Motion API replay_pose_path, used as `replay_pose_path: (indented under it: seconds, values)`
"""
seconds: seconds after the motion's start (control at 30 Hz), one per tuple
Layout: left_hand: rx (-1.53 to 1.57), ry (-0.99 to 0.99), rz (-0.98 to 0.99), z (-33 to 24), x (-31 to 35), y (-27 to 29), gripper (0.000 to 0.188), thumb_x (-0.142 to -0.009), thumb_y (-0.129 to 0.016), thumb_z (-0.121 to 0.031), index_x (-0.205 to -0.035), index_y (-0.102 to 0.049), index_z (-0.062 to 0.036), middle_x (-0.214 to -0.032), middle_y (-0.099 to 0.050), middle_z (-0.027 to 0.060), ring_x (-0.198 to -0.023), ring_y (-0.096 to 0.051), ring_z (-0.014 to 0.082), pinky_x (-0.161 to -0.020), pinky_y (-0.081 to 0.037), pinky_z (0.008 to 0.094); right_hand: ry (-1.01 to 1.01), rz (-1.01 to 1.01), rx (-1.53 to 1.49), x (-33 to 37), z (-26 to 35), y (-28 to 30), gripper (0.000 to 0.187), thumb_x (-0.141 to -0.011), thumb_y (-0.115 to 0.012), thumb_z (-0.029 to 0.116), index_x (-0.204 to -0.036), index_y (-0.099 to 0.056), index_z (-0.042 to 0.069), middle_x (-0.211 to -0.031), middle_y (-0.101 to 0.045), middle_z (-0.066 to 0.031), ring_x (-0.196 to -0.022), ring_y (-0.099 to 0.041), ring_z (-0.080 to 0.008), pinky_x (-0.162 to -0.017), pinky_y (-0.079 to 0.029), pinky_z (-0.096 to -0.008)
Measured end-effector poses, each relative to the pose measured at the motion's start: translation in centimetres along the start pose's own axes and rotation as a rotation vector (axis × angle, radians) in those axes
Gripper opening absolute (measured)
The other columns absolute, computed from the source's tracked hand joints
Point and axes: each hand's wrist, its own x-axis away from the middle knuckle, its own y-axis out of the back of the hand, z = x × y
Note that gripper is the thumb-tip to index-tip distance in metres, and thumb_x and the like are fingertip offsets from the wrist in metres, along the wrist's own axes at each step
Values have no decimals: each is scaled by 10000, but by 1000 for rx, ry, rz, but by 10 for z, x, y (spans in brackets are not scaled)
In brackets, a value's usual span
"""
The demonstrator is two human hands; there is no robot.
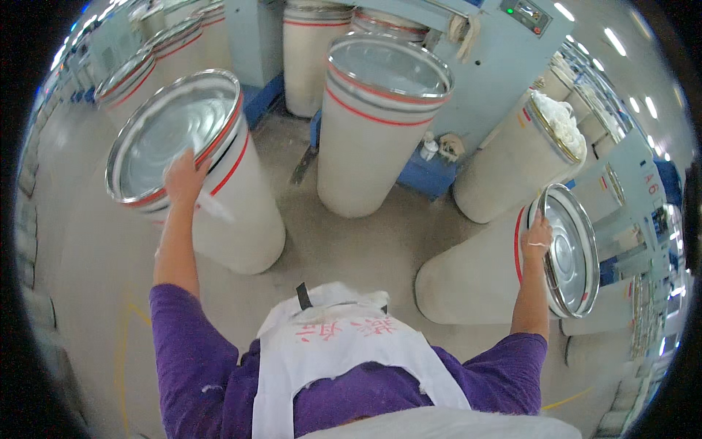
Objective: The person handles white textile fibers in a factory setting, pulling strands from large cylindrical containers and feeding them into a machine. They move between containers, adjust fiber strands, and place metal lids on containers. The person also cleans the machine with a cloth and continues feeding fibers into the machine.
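My left hand (186, 180) is closed over the near rim of a tall white sliver can (241, 212) with red bands and a shiny metal plate at its top. A blurred wisp of white fibre (214, 208) hangs just below that hand. On the other side, my right hand (538, 235) grips the metal rim of a second white can (472, 267), which looks tilted outward, its metal plate showing too. White thread crosses the right wrist or hand. Between the two, farther off, a third can (373, 157) stands untouched with a metal plate inside its rim.
A can heaped with white sliver (559, 123) stands at the right, beyond my right hand. Behind the middle can are a pale blue machine (497, 69) with a small control panel (528, 16) and a blue base (426, 175). More cans line both sides.
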Motion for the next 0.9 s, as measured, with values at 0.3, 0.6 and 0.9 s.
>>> replay_pose_path:
  seconds: [0.3,0.6,0.9]
  values:
    - [201,200,-187,77,-136,-118,327,-981,-519,-364,-975,-587,-44,-894,-666,191,-837,-641,381,-732,-472,511,466,-87,-446,-81,231,31,737,-769,-731,251,-1435,-435,140,-1402,-478,-149,-1308,-426,-356,-1087,-342,-490]
    - [917,73,28,-159,-230,-229,207,-975,-552,-210,-996,-602,-10,-935,-629,231,-871,-588,427,-758,-448,470,774,280,-324,-212,385,54,906,-699,-775,518,-1442,-430,131,-1317,-562,-206,-1199,-531,-385,-1032,-398,-457]
    - [1292,-653,104,-284,-271,-245,276,-861,-555,-136,-1092,-602,9,-1071,-618,206,-1070,-538,414,-1039,-317,571,514,324,-276,-103,402,80,669,-731,-743,556,-1118,-593,31,-975,-674,-163,-939,-661,-329,-857,-492,-449]
